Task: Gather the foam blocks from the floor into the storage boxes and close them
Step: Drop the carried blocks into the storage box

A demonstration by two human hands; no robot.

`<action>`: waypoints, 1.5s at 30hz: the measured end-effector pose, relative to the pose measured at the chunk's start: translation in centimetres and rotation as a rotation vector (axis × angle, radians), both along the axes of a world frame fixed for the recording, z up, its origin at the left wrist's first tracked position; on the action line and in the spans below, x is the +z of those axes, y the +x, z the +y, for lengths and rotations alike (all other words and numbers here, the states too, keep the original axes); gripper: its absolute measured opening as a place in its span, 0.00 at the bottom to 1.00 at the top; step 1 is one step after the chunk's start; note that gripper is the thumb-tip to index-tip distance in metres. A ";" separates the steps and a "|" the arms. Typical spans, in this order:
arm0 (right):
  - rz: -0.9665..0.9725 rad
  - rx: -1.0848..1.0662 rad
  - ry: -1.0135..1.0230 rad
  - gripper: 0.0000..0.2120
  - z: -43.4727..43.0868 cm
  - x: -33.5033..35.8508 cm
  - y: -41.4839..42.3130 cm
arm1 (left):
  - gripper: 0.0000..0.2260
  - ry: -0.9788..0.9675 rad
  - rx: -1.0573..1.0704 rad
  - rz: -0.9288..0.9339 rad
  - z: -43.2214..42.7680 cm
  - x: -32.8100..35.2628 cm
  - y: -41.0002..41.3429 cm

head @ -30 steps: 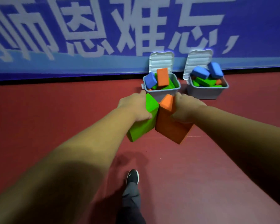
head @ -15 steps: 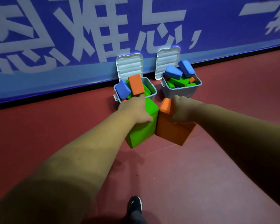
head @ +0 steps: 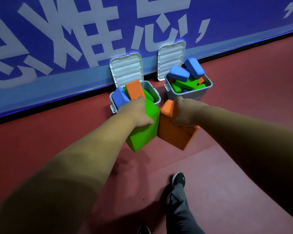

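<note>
- Fingers on both hands are curled tight around foam, same grip as a second ago. The left hand holds the big green block and the right hand holds the big orange block.
- Those two blocks touch side to side, up in the air over the red floor.
- Both grey boxes sit at the far edge of the floor, right against the blue banner. The left box and right box stand just beside each other, with the left lid and right lid flipped up and leaning on the banner.
- Left box is stuffed: blue, orange and green pieces poke above the rim. Right box has two blue ones piled on green and orange.
- What's changed: the person has walked in closer, so the boxes look bigger than a second ago. The green block's top now overlaps the near rim of the left box, and the right hand reaches just short of the right box.
- One black shoe with a grey trouser leg is planted further forward than before, and a second shoe tip peeks in at the bottom edge.
</note>
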State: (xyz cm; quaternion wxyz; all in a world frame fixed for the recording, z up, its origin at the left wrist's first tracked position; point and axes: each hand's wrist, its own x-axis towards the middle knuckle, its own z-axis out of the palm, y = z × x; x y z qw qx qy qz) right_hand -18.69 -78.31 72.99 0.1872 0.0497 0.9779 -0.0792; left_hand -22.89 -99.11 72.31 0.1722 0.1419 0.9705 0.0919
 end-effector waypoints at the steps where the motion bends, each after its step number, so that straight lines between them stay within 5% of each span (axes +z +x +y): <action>1: -0.007 0.001 -0.008 0.34 0.9 -0.7 -1.7 | 0.40 -0.009 0.001 -0.008 0.9 -0.6 -1.5; 11: -0.117 0.029 -0.056 0.39 8.5 -5.3 -20.2 | 0.42 -0.007 0.134 -0.097 6.9 -4.9 -17.1; 24: -0.167 -0.120 -0.128 0.40 8.2 -14.6 -38.3 | 0.31 0.079 0.310 -0.247 2.6 -16.5 -34.0; 36: -0.049 -0.206 -0.230 0.40 7.5 -29.0 -51.1 | 0.41 0.050 0.448 -0.186 1.9 -31.5 -43.7; 45: 0.175 -0.301 -0.286 0.44 6.9 -41.0 -58.8 | 0.42 0.342 0.487 -0.121 1.8 -45.3 -47.0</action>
